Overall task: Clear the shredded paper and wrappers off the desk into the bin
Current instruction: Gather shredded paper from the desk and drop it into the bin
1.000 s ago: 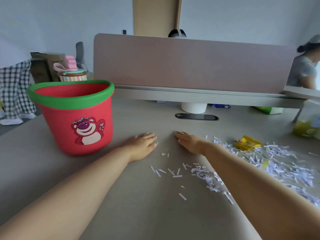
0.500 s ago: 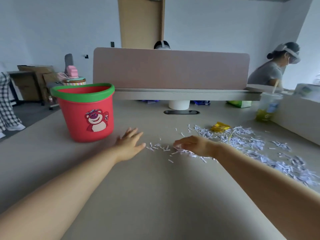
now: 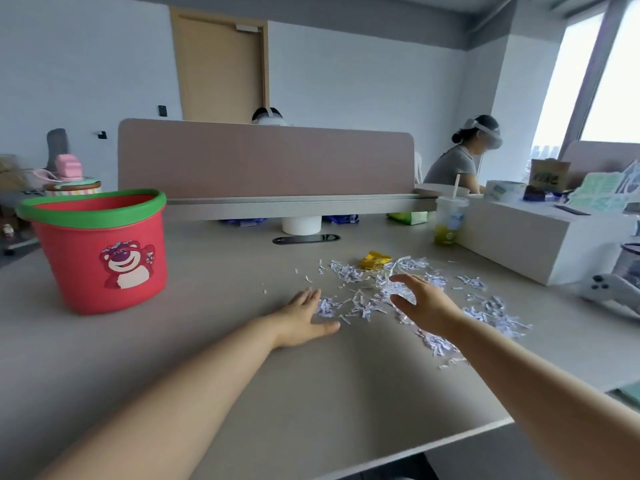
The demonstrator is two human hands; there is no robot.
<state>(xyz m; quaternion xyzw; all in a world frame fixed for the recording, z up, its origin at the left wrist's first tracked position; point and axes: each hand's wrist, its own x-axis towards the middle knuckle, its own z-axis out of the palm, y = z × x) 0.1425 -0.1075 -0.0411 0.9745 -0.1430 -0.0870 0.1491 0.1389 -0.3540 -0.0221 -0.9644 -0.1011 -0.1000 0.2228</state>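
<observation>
White shredded paper [image 3: 367, 303] lies scattered over the middle and right of the beige desk [image 3: 214, 341]. A yellow wrapper [image 3: 374, 260] sits at the far edge of the scatter. At the left stands a red bin [image 3: 100, 251] with a green rim and a bear picture. My left hand [image 3: 304, 318] lies flat on the desk, fingers apart, touching the left edge of the shreds. My right hand [image 3: 424, 303] hovers over the shreds, fingers spread and curved, with nothing in it.
A drink cup with a straw [image 3: 448, 220] stands by a white box [image 3: 540, 240] at the right. A pink divider [image 3: 266, 161] runs along the back. A white controller [image 3: 606, 292] lies far right. A person in a headset [image 3: 464, 157] sits beyond.
The view has lifted and turned right. Both hands have shifted right, away from the bin; the left now rests at the shreds' edge and the right has risen and spread over the pile.
</observation>
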